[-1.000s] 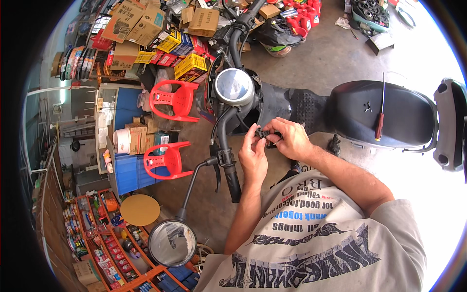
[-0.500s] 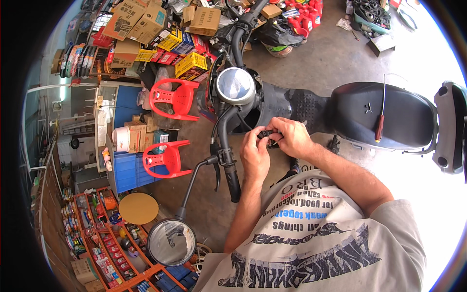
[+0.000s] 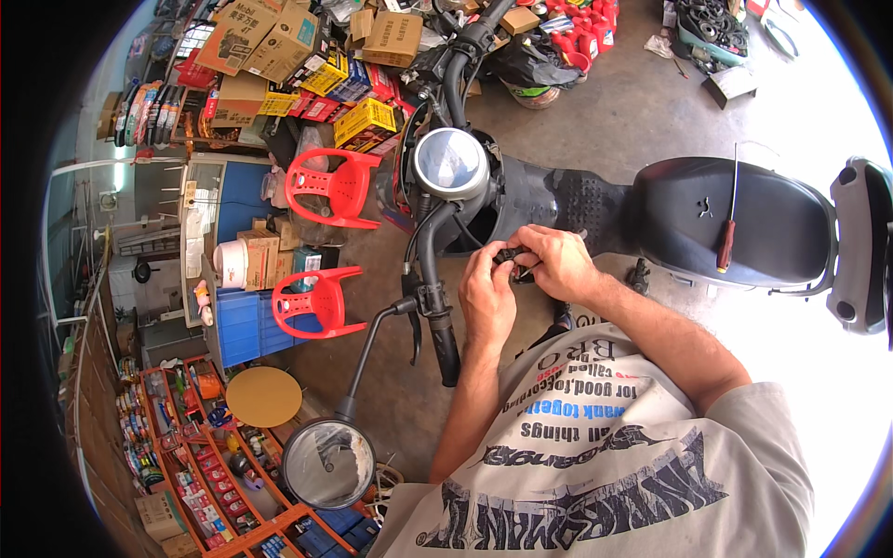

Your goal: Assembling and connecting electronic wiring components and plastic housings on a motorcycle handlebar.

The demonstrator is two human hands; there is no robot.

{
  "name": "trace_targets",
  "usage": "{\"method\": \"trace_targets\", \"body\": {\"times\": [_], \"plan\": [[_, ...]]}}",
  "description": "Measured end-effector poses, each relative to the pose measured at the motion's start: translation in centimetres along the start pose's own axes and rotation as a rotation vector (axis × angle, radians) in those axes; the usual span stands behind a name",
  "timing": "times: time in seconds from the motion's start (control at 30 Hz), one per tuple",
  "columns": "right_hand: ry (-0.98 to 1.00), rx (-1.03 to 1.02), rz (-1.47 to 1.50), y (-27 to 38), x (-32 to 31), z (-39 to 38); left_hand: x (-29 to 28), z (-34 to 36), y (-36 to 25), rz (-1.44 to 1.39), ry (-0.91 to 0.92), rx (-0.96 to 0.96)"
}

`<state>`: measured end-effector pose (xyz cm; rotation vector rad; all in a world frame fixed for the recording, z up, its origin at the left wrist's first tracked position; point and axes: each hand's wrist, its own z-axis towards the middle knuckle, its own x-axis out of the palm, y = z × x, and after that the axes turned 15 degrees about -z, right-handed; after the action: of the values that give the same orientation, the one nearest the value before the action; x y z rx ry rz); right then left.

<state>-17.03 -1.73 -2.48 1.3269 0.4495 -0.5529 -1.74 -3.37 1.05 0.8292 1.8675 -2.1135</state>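
Note:
Beside the scooter's handlebar (image 3: 430, 253), my left hand (image 3: 488, 296) pinches a small black part (image 3: 509, 255), its detail too small to make out. My right hand (image 3: 558, 265) grips the same part from the right, thumb and fingers closed on it. Both hands are just below the round headlamp unit (image 3: 450, 163) and in front of the dark scooter body (image 3: 535, 200). A screwdriver (image 3: 726, 237) with a red handle lies on the black seat (image 3: 772, 214), near a small metal piece (image 3: 704, 205).
A mirror (image 3: 329, 462) sticks out to the lower left. Two red plastic chairs (image 3: 339, 191) stand beyond the handlebar. Stacked boxes (image 3: 363, 126), red bottles (image 3: 577, 33) and a bin of parts (image 3: 707, 37) sit at the back. Orange shelving (image 3: 205, 474) with small goods runs along the left.
My left hand has shifted slightly to the right and up with the black part, closer against my right hand. The scooter and its surroundings look the same.

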Motion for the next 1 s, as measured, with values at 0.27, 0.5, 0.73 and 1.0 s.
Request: {"method": "trace_targets", "body": {"times": [0.27,0.5,0.73,1.0], "plan": [[-0.028,0.036,0.013,-0.3,0.8,-0.2,0.1,-0.1,-0.5,0.008,0.007,-0.08],[-0.032,0.01,0.056,-0.3,0.3,-0.1,0.1,-0.2,0.1,-0.031,-0.012,0.007],[-0.035,0.03,0.015,-0.2,0.4,-0.3,0.0,-0.2,-0.8,-0.011,0.006,-0.065],[-0.052,0.003,0.128,-0.6,0.6,-0.3,0.2,-0.3,0.6,-0.006,-0.033,0.13]]}}
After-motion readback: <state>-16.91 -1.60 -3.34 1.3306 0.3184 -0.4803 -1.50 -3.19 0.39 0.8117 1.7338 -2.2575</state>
